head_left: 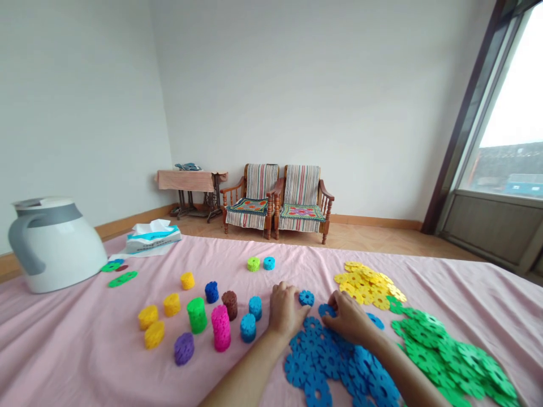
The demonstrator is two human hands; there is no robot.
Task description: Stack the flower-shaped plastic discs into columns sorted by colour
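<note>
My left hand (285, 308) rests on the cloth, its thumb and curled fingers around the near-left side of a small blue flower-shaped disc stack (306, 298). A single blue notched disc (326, 310) is pinched between the thumb and fingers of my right hand (347, 317), just to the right of that stack. Below and between my forearms spreads a loose pile of blue discs (316, 353). Left of my left hand stand two short blue stacks, one nearer (248, 328) and one farther (255, 307).
A pink cloth (106, 362) covers the table. Yellow discs (365, 282) and green discs (453, 353) lie in piles at right. Upright stacks include a magenta one (221, 328) and a green one (197, 315). A white jug (63, 249) and tissue pack (153, 240) stand at left.
</note>
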